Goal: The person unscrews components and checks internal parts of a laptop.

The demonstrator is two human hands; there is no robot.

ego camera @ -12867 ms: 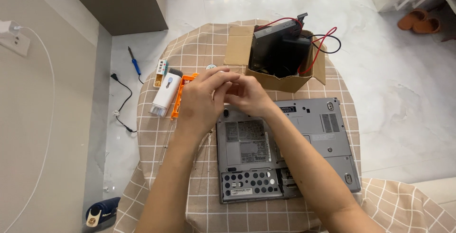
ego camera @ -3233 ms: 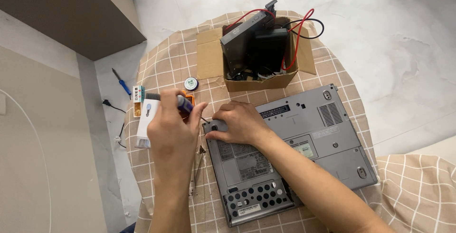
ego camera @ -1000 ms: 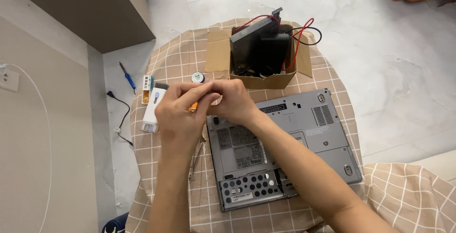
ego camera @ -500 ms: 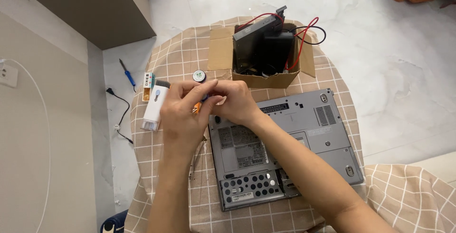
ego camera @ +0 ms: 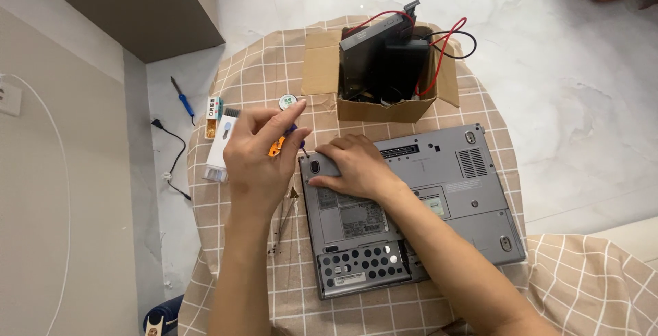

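Head view, left hand: I see its fingers clamped on a small screwdriver (orange and dark blue grip), tip pointing down at the laptop's near-left corner.
Head view, right hand: it lies flat on the laptop, fingers together and pressing the shell, holding nothing.
Laptop: upside down on the bench, grey matte plastic underside up, with vent slats, a perforated panel at the near edge and round rubber feet.
Progress: I judge this an early stage; the bottom shell is still on and closed, and the driver is only at one corner screw. I cannot tell how many screws are already out (too small to see).
Bench: round, under a tan cloth with a white grid.
Tweezers: thin metal, lying just left of the laptop.
Box: brown cardboard, flaps open, holding dark parts and red and black wires.
Case: white oblong plastic, behind the left hand.
Floor: pale glossy marble.
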